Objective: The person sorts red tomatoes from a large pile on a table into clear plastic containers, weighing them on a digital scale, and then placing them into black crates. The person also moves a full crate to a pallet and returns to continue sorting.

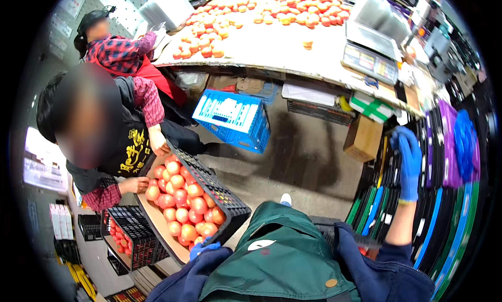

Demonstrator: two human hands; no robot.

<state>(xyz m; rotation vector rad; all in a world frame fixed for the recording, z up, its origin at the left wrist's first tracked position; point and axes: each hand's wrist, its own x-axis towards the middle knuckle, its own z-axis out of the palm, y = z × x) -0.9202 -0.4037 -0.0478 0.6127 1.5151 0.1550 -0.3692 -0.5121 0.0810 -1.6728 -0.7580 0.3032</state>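
A black plastic crate [231,223] filled with red tomatoes [182,196] is tilted at my left front. My left hand [204,248], in a blue glove, grips its near edge, and my sleeve covers part of the hand. A co-worker holds the far end with both hands, a bare hand [159,143] at one corner and the other hand [134,185] on the side. Brown cardboard lines the crate. Out to the right, my blue-gloved right hand [409,164] is raised beside stacked folded crates [429,211], its fingers loosely bent and nothing visible in them.
A worktable [251,47] with many loose tomatoes and a weighing scale [368,60] spans the front. A blue plastic crate [245,135] and a cardboard box [362,139] stand on the floor before it. Another tomato crate [145,219] sits left; a second co-worker [117,52] stands behind.
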